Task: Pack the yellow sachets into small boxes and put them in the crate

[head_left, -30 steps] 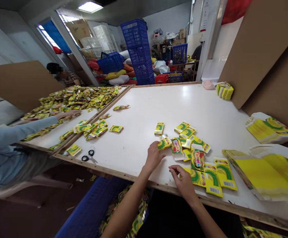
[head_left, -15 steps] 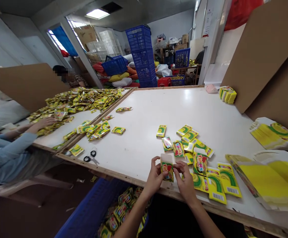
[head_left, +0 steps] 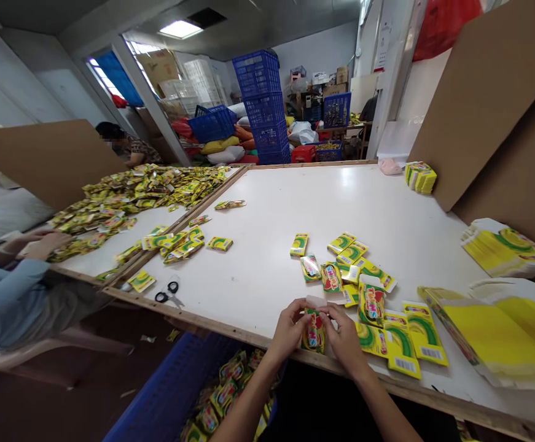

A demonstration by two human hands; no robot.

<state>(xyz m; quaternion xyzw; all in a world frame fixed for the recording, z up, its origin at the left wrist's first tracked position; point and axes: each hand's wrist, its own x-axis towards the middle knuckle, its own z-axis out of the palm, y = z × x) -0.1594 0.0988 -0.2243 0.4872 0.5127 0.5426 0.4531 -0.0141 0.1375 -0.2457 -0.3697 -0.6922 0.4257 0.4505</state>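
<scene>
A small yellow and green box (head_left: 314, 334) with a white end flap is held upright at the table's front edge. My left hand (head_left: 290, 331) is closed on its left side. My right hand (head_left: 341, 337) pinches its upper right, with the thumb near the flap. Just beyond my hands lies a loose group of similar boxes (head_left: 331, 277), some overlapping. To the right of my right hand, several flat boxes (head_left: 403, 344) rest on the tabletop, one box (head_left: 371, 302) with its white flap raised.
Stacks of flat cartons (head_left: 497, 331) lie at the right, under a leaning cardboard sheet (head_left: 488, 92). Black scissors (head_left: 169, 292) lie at the left front. A blue crate (head_left: 156, 393) of filled packs stands below the edge. Across the wooden divider, a co-worker's hands (head_left: 48, 242) touch a big packet pile (head_left: 156, 184).
Both my hands have shifted slightly with the box; its front now shows more and the white flap looks lower, tipped back. At the left, the co-worker's hand has drawn back toward the body.
</scene>
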